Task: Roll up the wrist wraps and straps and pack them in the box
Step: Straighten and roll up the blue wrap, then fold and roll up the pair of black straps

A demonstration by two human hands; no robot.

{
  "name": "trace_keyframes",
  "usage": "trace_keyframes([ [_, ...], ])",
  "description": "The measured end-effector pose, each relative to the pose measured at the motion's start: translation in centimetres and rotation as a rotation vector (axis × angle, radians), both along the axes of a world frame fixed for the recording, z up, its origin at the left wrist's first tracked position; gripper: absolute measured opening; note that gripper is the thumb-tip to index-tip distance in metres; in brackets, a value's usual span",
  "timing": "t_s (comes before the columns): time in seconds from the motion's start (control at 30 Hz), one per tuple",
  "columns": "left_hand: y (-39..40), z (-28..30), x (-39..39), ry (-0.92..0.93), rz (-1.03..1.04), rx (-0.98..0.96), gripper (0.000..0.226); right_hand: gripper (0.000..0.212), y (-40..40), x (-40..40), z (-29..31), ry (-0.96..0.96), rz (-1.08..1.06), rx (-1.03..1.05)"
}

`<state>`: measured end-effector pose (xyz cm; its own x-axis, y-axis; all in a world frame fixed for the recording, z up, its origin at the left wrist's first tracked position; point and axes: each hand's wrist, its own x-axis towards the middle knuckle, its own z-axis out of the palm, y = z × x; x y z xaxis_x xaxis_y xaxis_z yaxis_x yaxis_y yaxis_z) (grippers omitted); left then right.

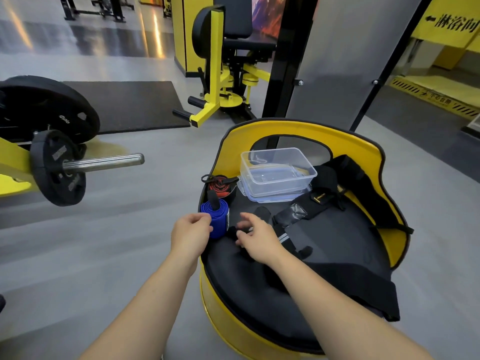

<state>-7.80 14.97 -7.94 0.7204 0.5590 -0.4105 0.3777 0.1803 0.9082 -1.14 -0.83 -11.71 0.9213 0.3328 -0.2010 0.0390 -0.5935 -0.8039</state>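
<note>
Left hand (191,231) is curling its fingers against the blue rolled wrap (217,218) at the seat's (337,245) left edge, apparently pinching it. Right hand (255,236) is hovering half-open over a black strap (288,237), gripping nothing clearly. Clear box (278,168) is sitting empty behind. Risk: loosening the pinch is likely letting the roll unwind or drop off the edge.

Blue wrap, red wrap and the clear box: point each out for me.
blue wrap (217,216), head view, on the side of the roll.
red wrap (220,187), head view, on its coiled end face.
clear box (279,162), head view, on its near wall.
</note>
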Motion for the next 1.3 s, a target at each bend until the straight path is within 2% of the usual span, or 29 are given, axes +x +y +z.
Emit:
trace_keyframes([
  [0.13,-2.0,1.4,-0.1,-0.037,-0.126,-0.071,0.01,0.035,-2.3,-1.3,2.1,-0.047,-0.004,0.005],
  [0.57,-11.9,6.1,-3.1,-0.108,-0.381,0.068,0.01,0.019,-14.8,-7.5,8.6,-0.115,-0.112,-0.033],
  [0.73,-15.2,4.9,-3.4,-0.042,-0.526,0.107,0.007,0.011,-20.3,-8.5,7.7,-0.069,-0.182,-0.097],
  [0.8,-16.0,3.7,-2.8,-0.009,-0.571,0.132,0.013,0.009,-21.9,-8.2,6.8,-0.032,-0.197,-0.148],
  [0.93,-16.9,1.7,-0.1,0.026,-0.594,0.163,0.013,0.007,-22.8,-5.9,4.7,0.015,-0.236,-0.189],
  [1.17,-18.4,-0.7,8.3,-0.005,-0.624,0.304,0.025,0.04,-20.5,2.3,2.9,0.037,-0.307,-0.156],
  [1.3,-19.0,-3.0,12.5,0.018,-0.745,0.435,0.041,0.054,-19.2,8.6,1.4,0.041,-0.417,-0.161],
])
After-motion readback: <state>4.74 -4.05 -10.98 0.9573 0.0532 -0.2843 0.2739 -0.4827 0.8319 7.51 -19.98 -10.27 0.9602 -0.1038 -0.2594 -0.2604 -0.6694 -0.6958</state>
